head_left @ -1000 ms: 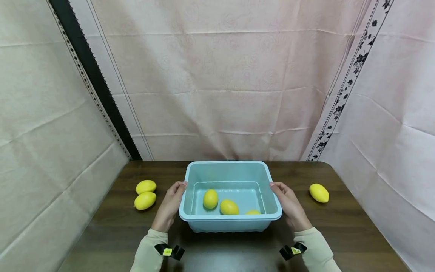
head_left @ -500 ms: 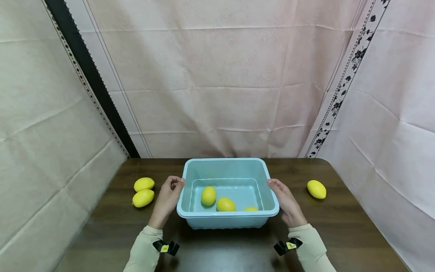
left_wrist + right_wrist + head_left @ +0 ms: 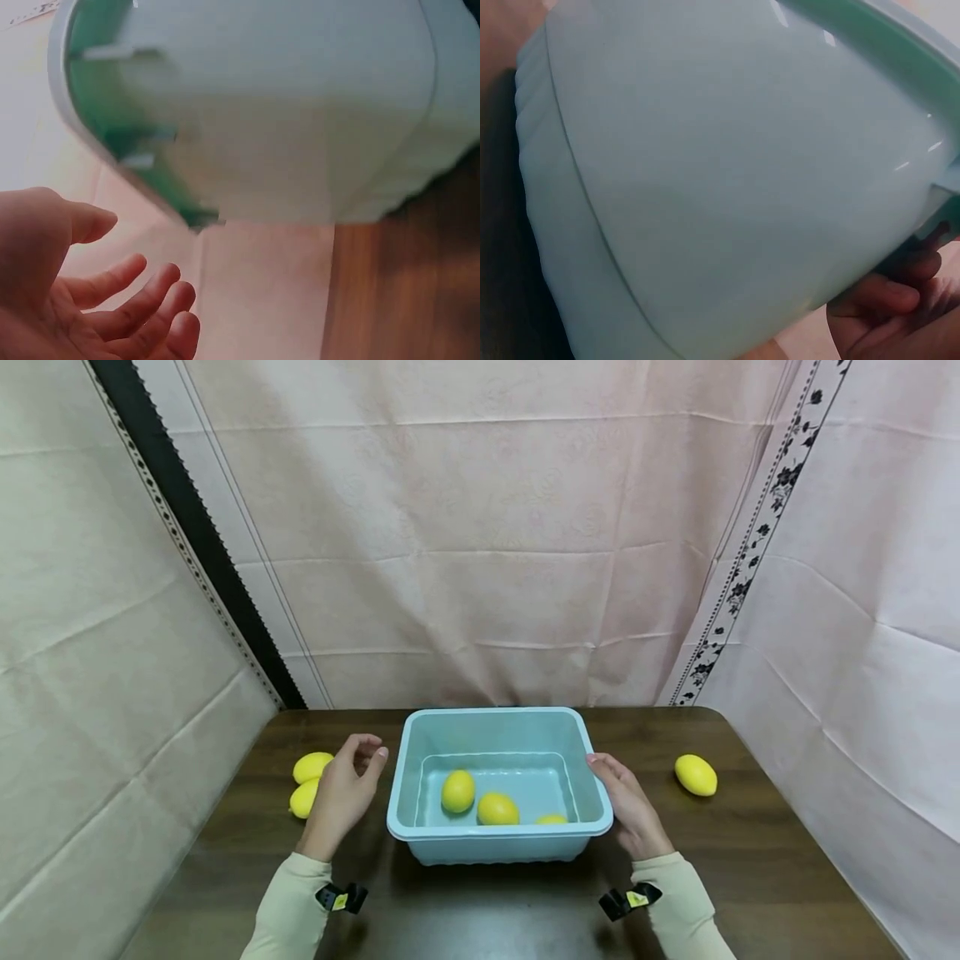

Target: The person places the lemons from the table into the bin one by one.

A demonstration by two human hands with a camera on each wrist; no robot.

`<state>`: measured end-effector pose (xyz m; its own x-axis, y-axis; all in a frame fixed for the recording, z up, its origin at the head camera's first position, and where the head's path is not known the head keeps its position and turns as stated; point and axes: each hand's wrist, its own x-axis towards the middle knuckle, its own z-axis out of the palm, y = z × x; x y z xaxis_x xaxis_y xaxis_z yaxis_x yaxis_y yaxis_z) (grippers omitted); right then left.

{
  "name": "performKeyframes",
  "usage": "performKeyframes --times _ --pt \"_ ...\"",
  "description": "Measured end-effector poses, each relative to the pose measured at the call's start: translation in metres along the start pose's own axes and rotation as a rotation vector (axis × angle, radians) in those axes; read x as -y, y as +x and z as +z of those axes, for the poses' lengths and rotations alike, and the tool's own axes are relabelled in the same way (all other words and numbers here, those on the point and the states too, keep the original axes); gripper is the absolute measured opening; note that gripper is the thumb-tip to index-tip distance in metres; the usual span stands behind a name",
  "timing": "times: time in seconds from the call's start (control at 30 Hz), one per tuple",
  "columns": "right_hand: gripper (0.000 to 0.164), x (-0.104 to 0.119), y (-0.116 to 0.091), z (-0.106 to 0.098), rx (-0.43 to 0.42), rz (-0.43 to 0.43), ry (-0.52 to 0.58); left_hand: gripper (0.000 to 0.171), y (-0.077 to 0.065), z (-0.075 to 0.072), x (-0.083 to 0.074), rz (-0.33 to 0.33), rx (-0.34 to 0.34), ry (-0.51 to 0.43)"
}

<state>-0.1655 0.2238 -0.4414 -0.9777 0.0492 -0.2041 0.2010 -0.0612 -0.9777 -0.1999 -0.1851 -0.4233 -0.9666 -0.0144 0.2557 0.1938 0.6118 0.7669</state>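
A light-blue plastic basin (image 3: pixel 501 843) stands on the table, holding a lemon (image 3: pixel 458 792), a second lemon (image 3: pixel 498 809) and a third lemon (image 3: pixel 552 819) mostly hidden behind the front rim. To its left, my left hand (image 3: pixel 347 793) is in the air, apart from the rim, with loosely bent fingers and nothing in them. The left wrist view shows a gap between that hand (image 3: pixel 112 292) and the basin wall (image 3: pixel 285 135). My right hand (image 3: pixel 628 806) grips the basin's right rim; in the right wrist view its fingers (image 3: pixel 889 296) curl beneath the edge.
Left of the left hand lie two lemons, a farther one (image 3: pixel 311 767) and a nearer one (image 3: pixel 303 799), partly covered by the hand. Another lemon (image 3: pixel 695 775) sits at the right. Cloth curtains (image 3: pixel 480 568) close in the dark wooden table (image 3: pixel 480 918) behind and at the sides.
My left hand has let go of the basin's left rim and moved left, toward the two lemons. The right hand keeps its grip. The whole view has shifted slightly.
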Motion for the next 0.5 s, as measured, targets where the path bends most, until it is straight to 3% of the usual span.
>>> performKeyframes --times 0.27,0.5 --pt "0.047 0.0 0.001 0.0 -0.008 0.0 0.002 0.045 0.001 -0.02 0.011 0.076 -0.077 0.219" --pt "0.046 -0.001 0.001 0.001 -0.005 -0.005 0.014 0.056 0.004 -0.031 0.034 0.059 -0.08 0.352"
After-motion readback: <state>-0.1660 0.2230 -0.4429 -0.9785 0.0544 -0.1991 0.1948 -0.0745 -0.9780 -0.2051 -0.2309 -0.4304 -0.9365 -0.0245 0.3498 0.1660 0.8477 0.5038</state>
